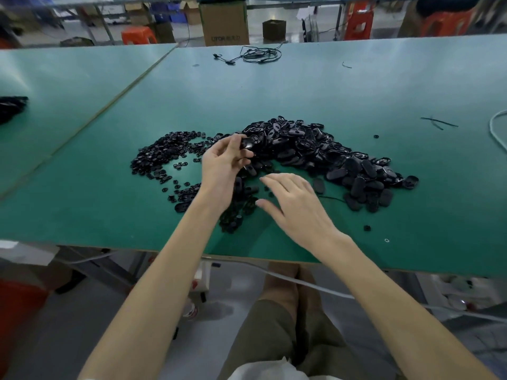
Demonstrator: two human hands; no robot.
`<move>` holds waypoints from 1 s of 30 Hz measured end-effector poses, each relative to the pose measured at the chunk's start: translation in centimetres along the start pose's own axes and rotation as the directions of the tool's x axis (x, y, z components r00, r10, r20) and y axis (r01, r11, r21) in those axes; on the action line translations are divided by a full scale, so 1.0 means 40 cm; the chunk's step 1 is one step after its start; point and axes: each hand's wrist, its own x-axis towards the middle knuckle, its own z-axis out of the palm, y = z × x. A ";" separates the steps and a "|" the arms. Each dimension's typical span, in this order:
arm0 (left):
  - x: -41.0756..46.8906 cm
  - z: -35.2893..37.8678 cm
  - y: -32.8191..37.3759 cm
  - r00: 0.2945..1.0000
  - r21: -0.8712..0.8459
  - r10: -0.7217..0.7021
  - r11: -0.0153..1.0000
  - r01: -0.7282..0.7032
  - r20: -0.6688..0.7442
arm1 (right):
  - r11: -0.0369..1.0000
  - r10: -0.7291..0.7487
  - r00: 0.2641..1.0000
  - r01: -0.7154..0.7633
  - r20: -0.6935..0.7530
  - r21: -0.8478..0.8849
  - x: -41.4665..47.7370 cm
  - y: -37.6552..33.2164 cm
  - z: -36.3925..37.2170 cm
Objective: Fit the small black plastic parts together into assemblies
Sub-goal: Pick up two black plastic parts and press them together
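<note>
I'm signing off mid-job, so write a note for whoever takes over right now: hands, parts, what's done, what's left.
Left hand: pinches one oval shell at its fingertips, above the parts.
Right hand: open, fingers straight, low over the green table, holding nothing.
Parts: heap of oval shells centre-right; small round pieces spread to the left.
Done: finished assemblies cannot be told from loose parts.
Left: both heaps are large, so likely most of the fitting.

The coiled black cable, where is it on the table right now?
In the head view, the coiled black cable lies near the far edge of the green table, around centre, well beyond the pile of oval black parts.
</note>
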 end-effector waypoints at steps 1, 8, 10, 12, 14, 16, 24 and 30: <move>0.004 -0.023 0.011 1.000 -0.031 -0.014 0.999 0.013 -0.020 | 1.000 -0.007 0.998 0.007 0.061 -0.005 0.013 -0.017 0.006; 0.011 -0.112 0.043 0.994 -0.035 -0.047 0.998 0.043 -0.103 | 0.997 -0.050 0.952 0.067 0.303 -0.044 0.100 -0.144 0.114; 0.012 -0.125 0.047 0.991 -0.026 -0.034 0.999 0.031 -0.126 | 0.997 -0.035 0.942 0.054 0.333 -0.048 0.112 -0.158 0.139; 0.015 -0.136 0.051 0.989 -0.004 -0.015 1.000 0.015 -0.144 | 0.997 -0.022 0.940 0.045 0.340 -0.058 0.121 -0.155 0.153; 0.018 -0.143 0.050 0.987 0.037 -0.004 0.999 0.010 -0.161 | 0.997 -0.020 0.943 0.045 0.332 -0.068 0.128 -0.138 0.156; 0.018 -0.146 0.044 0.985 0.073 0.000 0.997 0.013 -0.171 | 0.997 -0.012 0.949 0.034 0.315 -0.067 0.129 -0.112 0.149; 0.006 -0.148 0.004 0.985 0.118 0.003 0.993 0.018 -0.171 | 0.997 0.048 0.959 -0.030 0.279 -0.068 0.117 -0.023 0.104; 0.007 -0.150 -0.003 0.983 0.186 0.034 0.983 0.000 -0.178 | 1.000 0.029 0.957 -0.026 0.290 -0.015 0.104 0.006 0.067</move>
